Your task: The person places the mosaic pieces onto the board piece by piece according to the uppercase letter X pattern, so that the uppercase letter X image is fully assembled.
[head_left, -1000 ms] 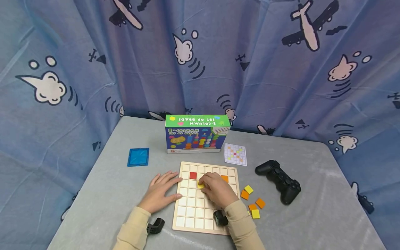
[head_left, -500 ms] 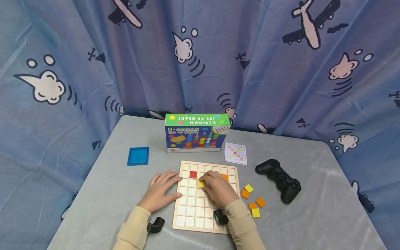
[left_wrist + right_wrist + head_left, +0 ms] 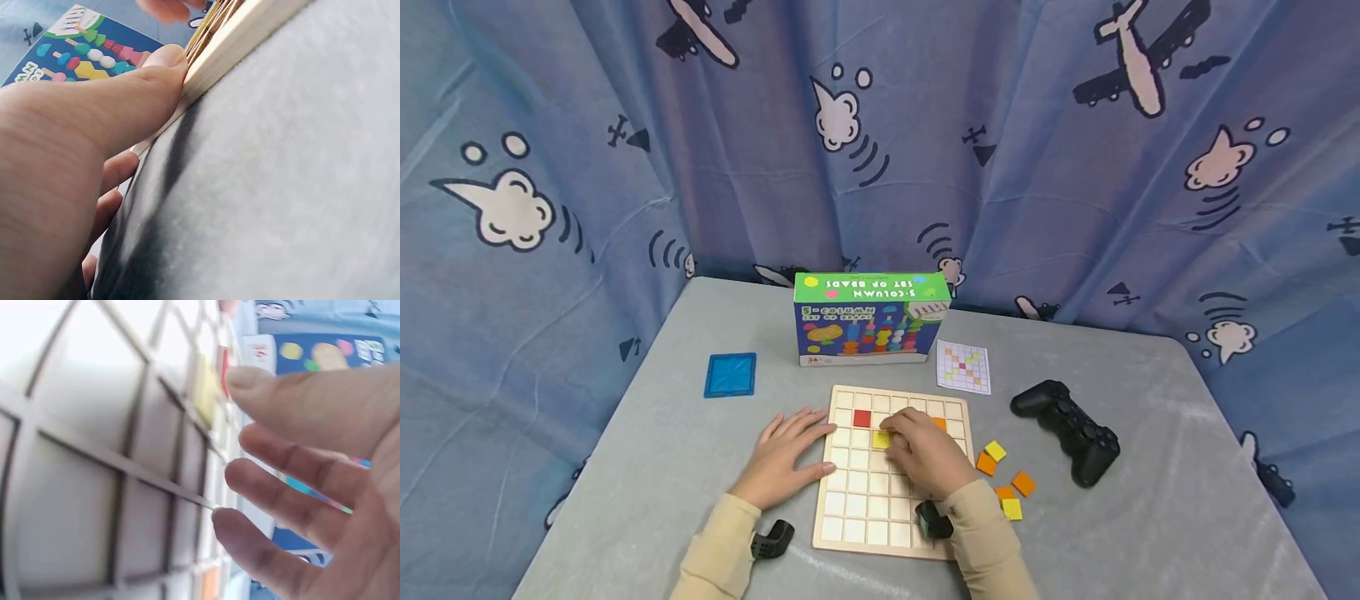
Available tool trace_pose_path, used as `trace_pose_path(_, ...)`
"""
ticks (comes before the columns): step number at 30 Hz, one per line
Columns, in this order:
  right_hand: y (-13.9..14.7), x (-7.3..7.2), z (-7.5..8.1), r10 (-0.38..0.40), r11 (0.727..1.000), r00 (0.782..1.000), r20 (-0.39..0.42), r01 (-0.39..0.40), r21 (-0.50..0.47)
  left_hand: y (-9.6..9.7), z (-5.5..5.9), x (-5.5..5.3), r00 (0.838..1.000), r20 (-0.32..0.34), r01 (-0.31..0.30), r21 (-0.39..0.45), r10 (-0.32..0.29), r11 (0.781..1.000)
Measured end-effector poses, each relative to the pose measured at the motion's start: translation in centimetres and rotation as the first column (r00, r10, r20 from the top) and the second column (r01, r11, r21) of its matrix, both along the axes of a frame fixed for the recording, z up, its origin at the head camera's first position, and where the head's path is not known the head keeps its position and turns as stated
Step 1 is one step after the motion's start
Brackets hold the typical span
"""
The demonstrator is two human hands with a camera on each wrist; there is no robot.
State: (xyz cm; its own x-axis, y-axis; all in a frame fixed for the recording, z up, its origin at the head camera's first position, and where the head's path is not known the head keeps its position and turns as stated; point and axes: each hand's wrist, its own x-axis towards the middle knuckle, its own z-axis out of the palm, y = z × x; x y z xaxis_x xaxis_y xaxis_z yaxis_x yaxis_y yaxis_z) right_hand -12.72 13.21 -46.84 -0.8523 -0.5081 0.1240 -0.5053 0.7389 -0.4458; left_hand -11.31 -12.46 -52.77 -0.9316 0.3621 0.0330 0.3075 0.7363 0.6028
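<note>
A wooden grid board (image 3: pixel 855 507) lies in front of me, with a red tile (image 3: pixel 862 418) and a partly covered orange tile (image 3: pixel 939 423) in its upper cells. Between them and one row nearer, a yellow tile (image 3: pixel 881 439) sits in a cell. My right hand (image 3: pixel 931 454) hovers over the board just right of that tile; in the right wrist view its thumb and fingers are spread, with the yellow tile (image 3: pixel 205 394) apart from them. My left hand (image 3: pixel 782 462) lies on the table, fingers stretched, thumb tip (image 3: pixel 169 57) touching the board's left edge.
Several loose orange and yellow tiles (image 3: pixel 1012 509) lie right of the board, with a black game controller (image 3: pixel 1067 433) beyond. Behind the board are a bead-set box (image 3: pixel 871 333), a printed pattern card (image 3: pixel 964 367) and, at left, a blue square tile (image 3: pixel 730 375).
My right fingers have come away from the yellow tile and drawn slightly right, leaving it in its cell. The left hand has stayed at the board's edge.
</note>
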Motion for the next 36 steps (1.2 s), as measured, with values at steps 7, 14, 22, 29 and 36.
trace_pose_path(7,3.3,2.6,2.1,-0.068,0.988,0.994,0.083,0.079,-0.135,0.0,0.0,-0.1,1.0,-0.003,0.009,-0.015,-0.009,1.0)
trace_pose_path(14,6.8,5.9,3.0,-0.279,0.955,0.959,0.045,0.282,-0.092,-0.1,0.3,-0.3,1.0,-0.02,0.01,0.004,-0.01,1.0)
trace_pose_path(22,10.1,8.1,1.8,-0.58,0.813,0.769,0.269,0.526,0.249,-0.1,0.0,-0.1,1.0,-0.014,0.016,0.002,-0.016,1.0)
trace_pose_path(29,10.6,8.9,0.5,-0.593,0.804,0.751,0.289,0.529,0.272,-0.2,-0.1,-0.1,1.0,-0.027,0.008,0.021,-0.008,1.0)
trace_pose_path(36,10.7,8.9,-0.3,-0.61,0.789,0.746,0.267,0.54,0.294,-0.2,-0.2,-0.1,1.0,-0.017,0.013,0.019,-0.013,1.0)
